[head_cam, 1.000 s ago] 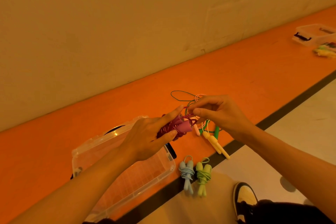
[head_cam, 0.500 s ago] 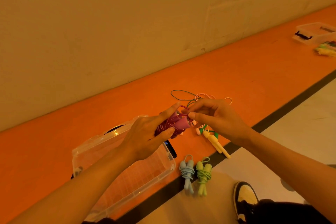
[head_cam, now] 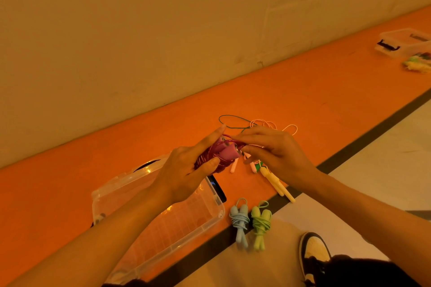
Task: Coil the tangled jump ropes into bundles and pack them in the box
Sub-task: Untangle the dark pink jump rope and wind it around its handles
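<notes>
"Tucking the tail in is the step now, I take it?"

"So I judge. The left hand grips the magenta rope. Its thumb presses on the near side of the wraps and its forefinger lies straight along the far side. The right hand pinches the cord close to the left forefinger, by the handle ends."

"How should it be done?"

"Hold the left thumb firm, or the wraps will likely spring loose. Draw the pinched cord snug across the handles, then feed its end under a turn close to that thumb. Pull along the handles rather than away from them, so no turn slides off the tips."

"Anything in the way?"

"The loose ropes lie just beyond the right fingertips, and the yellow handles lie under the right wrist. Whether the magenta cord touches any of them I cannot tell. I would lift the bundle toward the left palm before tightening, so the tail snags nothing."

"And then?"

"The box sits open under the left forearm, so a short drop straight down should do. The blue bundle and the green bundle lie side by side below the right forearm, just outside the box and not yet packed."
</notes>
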The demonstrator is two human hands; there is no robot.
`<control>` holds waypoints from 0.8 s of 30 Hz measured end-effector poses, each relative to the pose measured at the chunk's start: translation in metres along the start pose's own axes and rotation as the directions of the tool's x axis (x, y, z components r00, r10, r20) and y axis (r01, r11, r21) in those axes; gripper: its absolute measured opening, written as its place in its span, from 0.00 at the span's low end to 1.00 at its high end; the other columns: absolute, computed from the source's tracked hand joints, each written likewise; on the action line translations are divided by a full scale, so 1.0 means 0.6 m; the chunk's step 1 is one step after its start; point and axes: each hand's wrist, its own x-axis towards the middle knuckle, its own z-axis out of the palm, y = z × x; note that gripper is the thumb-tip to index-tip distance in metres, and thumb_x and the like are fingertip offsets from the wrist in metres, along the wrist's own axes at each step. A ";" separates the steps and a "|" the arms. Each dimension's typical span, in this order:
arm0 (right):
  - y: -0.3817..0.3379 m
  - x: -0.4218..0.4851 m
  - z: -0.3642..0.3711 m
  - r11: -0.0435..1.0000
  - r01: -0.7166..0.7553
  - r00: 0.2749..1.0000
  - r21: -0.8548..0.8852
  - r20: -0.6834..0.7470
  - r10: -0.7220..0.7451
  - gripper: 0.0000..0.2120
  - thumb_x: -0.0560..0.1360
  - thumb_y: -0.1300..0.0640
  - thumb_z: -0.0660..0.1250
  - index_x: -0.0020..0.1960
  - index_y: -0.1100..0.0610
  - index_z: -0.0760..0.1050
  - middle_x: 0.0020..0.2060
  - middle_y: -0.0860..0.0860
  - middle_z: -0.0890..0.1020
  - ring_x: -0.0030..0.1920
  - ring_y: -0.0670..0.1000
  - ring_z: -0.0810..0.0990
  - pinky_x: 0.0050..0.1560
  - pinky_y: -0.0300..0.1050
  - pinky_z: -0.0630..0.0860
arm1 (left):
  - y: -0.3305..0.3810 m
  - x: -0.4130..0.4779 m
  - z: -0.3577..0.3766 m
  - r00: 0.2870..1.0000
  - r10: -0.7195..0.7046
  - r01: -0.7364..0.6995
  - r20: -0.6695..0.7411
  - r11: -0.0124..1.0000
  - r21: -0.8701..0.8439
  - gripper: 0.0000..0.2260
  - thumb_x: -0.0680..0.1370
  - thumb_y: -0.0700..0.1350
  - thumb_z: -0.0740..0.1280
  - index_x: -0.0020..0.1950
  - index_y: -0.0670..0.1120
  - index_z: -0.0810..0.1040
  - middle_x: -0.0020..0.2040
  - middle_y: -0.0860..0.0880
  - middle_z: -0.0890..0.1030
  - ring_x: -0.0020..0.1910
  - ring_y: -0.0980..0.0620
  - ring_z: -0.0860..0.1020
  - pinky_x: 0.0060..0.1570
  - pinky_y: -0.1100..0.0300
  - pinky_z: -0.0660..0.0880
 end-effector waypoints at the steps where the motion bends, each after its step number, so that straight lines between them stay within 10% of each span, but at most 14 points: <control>1: -0.003 0.001 -0.001 0.999 -0.024 1.000 0.046 -0.012 0.024 0.13 0.79 0.59 0.66 0.62 0.57 0.80 0.53 0.51 0.83 0.49 0.45 0.83 0.44 0.35 0.80 | 0.001 0.001 0.000 1.000 -0.003 0.003 0.001 1.000 -0.009 0.26 0.78 0.64 0.56 0.76 0.71 0.54 0.50 0.44 0.84 0.30 0.48 0.78 0.36 0.46 0.78; 18: -0.004 0.004 -0.009 0.943 -0.213 0.977 0.256 0.040 0.209 0.07 0.77 0.56 0.66 0.53 0.55 0.80 0.45 0.47 0.84 0.47 0.48 0.85 0.46 0.42 0.83 | 0.002 0.001 0.004 0.997 -0.055 0.066 0.057 0.974 -0.216 0.25 0.77 0.64 0.59 0.75 0.70 0.61 0.48 0.45 0.84 0.31 0.49 0.78 0.31 0.53 0.75; 24: -0.007 0.006 -0.007 0.845 -0.318 0.945 0.429 0.070 0.320 0.06 0.78 0.60 0.65 0.52 0.59 0.79 0.47 0.50 0.82 0.49 0.53 0.83 0.48 0.51 0.83 | 0.014 0.005 0.010 0.994 -0.077 0.097 0.071 0.935 -0.340 0.25 0.78 0.59 0.60 0.76 0.64 0.64 0.56 0.57 0.83 0.49 0.55 0.83 0.43 0.63 0.78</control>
